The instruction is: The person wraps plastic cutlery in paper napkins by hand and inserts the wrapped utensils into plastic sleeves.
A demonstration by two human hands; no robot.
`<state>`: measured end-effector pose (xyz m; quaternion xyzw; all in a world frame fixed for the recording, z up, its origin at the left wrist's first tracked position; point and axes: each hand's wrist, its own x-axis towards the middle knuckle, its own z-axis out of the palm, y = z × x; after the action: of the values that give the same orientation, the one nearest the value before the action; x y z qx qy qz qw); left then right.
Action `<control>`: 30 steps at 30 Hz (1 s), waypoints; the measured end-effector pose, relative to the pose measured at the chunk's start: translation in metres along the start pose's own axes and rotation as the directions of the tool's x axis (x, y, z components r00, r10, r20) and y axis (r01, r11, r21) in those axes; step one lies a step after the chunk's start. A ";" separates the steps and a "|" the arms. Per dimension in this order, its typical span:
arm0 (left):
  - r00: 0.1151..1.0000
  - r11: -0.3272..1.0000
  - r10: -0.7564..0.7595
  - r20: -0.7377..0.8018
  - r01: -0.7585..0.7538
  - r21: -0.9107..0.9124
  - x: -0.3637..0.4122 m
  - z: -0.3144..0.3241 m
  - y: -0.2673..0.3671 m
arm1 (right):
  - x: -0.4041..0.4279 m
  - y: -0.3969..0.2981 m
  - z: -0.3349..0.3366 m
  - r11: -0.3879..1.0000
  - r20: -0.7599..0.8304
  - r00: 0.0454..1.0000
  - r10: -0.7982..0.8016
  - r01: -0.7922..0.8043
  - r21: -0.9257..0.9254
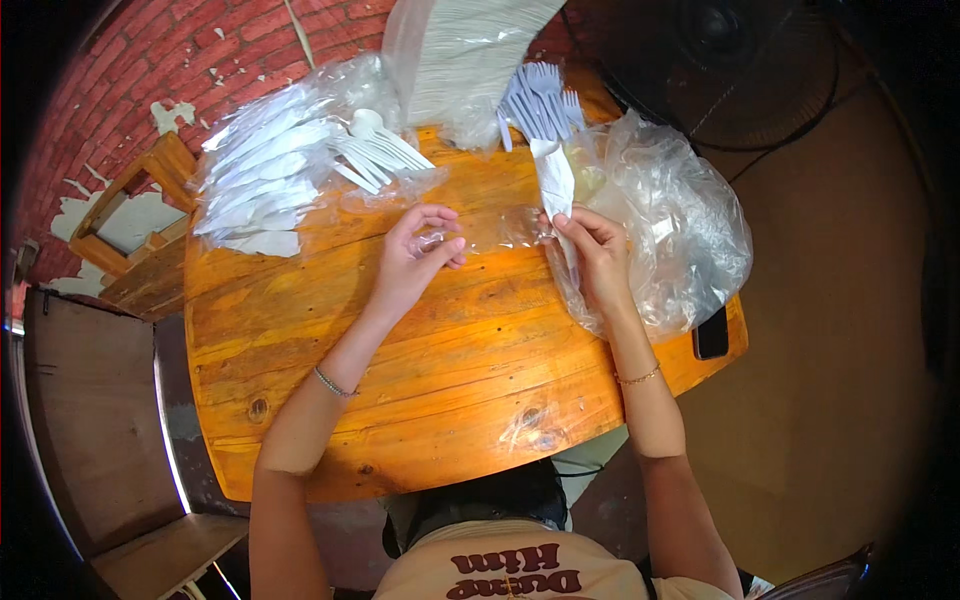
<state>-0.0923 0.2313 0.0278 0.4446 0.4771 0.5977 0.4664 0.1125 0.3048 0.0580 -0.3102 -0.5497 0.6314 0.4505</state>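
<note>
My right hand [596,247] pinches a rolled white paper napkin [553,176], which points away from me. A pale purple handle shows through below the grip. My left hand [427,244] is curled above the table, with thin clear plastic film [429,240] among its fingers. More clear film [519,227] spreads beside the right fingers; I cannot tell whether it is one piece. Beyond the napkin lie several lavender plastic forks [544,94]. White plastic spoons [382,146] rest on film at the far left, next to a pile of plastic-wrapped napkin bundles [262,165].
A tall stack of white paper napkins [465,60] stands at the back in plastic. A large crumpled clear bag [675,217] covers the table's right side. Near the right edge of the wooden table [420,367] lies a phone [711,335]. A fan [720,45] stands beyond.
</note>
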 end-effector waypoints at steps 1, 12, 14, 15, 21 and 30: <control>1.000 0.999 0.018 -0.003 -0.019 -0.030 0.000 -0.001 -0.002 | 0.001 0.000 0.000 1.000 0.012 1.000 -0.006 0.006 0.001; 0.991 0.990 0.091 -0.100 -0.100 -0.098 0.002 -0.025 0.019 | 0.001 -0.003 -0.007 0.988 -0.240 0.971 0.013 0.024 0.150; 0.984 0.990 0.125 -0.130 -0.132 -0.048 0.003 -0.029 0.020 | 0.003 -0.003 -0.002 0.988 -0.275 0.961 -0.042 0.080 0.132; 0.984 0.990 0.125 -0.131 -0.132 -0.046 0.004 -0.029 0.021 | 0.003 -0.003 -0.002 0.988 -0.274 0.961 -0.040 0.079 0.133; 0.981 0.984 0.178 -0.077 -0.175 0.044 0.009 -0.036 0.019 | 0.000 -0.001 -0.013 0.993 -0.157 0.986 0.052 -0.035 0.110; 0.977 0.809 -0.047 -0.210 -0.086 -0.581 0.005 -0.019 0.022 | -0.025 0.012 0.037 0.947 0.568 0.768 0.296 -0.315 -0.068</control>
<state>-0.1144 0.2309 0.0474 0.2169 0.3119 0.7647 0.5205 0.0869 0.2670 0.0517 -0.1847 -0.5915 0.7682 0.1609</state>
